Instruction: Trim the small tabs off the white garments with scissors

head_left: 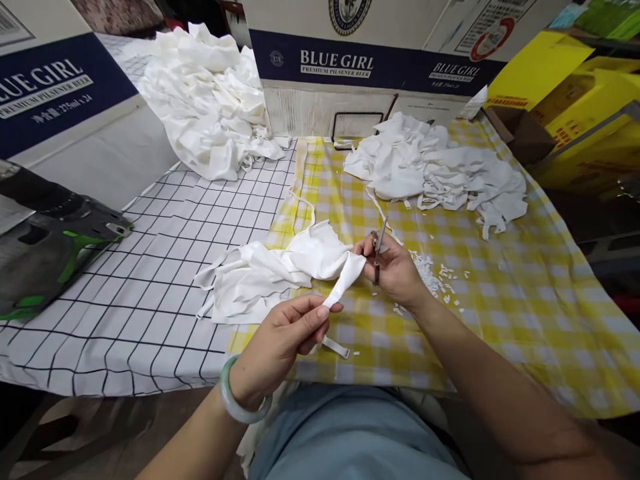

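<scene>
My left hand (295, 327) pinches the end of a white fabric strip, part of a white cloth garment (320, 253) lying in front of me. Small scissors (377, 257) are in my right hand (395, 270), blades pointing up and away. The fingertips of that hand also meet the upper part of the strip, so the cloth is stretched between both hands. To the left, more of the white fabric with thin straps (250, 283) lies crumpled on the table. A strap end with a small buckle-like piece (336, 347) hangs below my left hand.
Small white clippings (433, 277) are scattered beside my right forearm. White garments are heaped at back left (205, 100) and back right (435, 167). Beer cartons (345, 67) stand behind the checked tablecloth (510, 280). A dark bag with green trim (55, 247) sits at left.
</scene>
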Tool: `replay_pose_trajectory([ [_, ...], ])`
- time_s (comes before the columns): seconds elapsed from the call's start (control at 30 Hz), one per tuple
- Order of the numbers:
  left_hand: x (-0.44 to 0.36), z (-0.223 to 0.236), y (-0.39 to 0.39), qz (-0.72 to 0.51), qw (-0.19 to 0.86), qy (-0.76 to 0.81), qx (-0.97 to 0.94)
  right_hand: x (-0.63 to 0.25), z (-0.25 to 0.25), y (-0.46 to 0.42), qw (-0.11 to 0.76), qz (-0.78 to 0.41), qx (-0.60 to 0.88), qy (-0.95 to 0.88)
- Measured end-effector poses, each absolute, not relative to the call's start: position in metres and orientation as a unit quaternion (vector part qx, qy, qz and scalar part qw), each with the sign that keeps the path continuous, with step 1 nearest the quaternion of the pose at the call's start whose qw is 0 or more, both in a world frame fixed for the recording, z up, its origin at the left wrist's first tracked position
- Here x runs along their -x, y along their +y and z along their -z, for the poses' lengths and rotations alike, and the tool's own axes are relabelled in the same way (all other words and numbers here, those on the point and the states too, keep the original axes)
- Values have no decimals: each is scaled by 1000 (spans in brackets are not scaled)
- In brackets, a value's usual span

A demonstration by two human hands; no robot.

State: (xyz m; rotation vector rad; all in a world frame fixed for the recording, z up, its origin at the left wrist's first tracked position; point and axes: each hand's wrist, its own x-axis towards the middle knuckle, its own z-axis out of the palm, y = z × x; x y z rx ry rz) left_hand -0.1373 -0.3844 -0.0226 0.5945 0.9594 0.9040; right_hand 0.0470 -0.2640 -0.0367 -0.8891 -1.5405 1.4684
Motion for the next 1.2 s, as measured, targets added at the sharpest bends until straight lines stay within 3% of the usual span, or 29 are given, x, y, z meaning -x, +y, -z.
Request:
replay_pose_trajectory([
  [0.17,137,22,-377,-418,722,455,-310,-59,34,-270,400,-526,353,-663],
  [0.33,140,14,-371,-348,756,415,-368,-66,41,-280,411,-513,347,-669],
  [0.53,148,-4,-360,-350,692,458,-435,-67,31,-278,301,-584,265,-706],
  [0.7,165,-14,-355,-319,670,478,-470,-52,16,-253,169,-573,197,-777],
  [0.77,172,-16,-356,-314,667,494,-461,-46,9,-247,208,-555,212,-777],
  [0.83,177,-19,-357,-336,656,513,-439,-40,3,-247,317,-500,231,-772],
  [0.9,178,-23,-358,-397,626,522,-423,-31,1,-257,435,-416,249,-758],
  [0.97,173,-26,-358,-481,566,519,-422,-18,9,-276,498,-368,273,-736],
  [1.07,159,-27,-358,-573,506,500,-408,5,33,-310,502,-447,317,-669],
  [1.2,137,-15,-356,-604,562,451,-341,8,54,-337,432,-610,326,-579],
])
